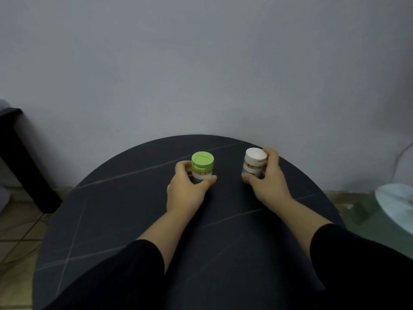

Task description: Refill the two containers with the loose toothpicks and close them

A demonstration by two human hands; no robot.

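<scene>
Two small toothpick containers stand upright on a round dark table [125,220]. The left one has a green lid [202,163] and a clear body; my left hand [186,191] grips its lower body, thumb on the right side and fingers round the left. The right one has a white lid [256,155], with toothpicks showing through its clear wall. My right hand [267,180] holds it from the right, thumb across the front low down, fingers behind. Both lids are on. No loose toothpicks show on the table.
A grey wall rises right behind the table's far edge. A black furniture leg [29,173] stands at the left on a tiled floor. A pale round object [395,204] lies at the right beyond the table's rim.
</scene>
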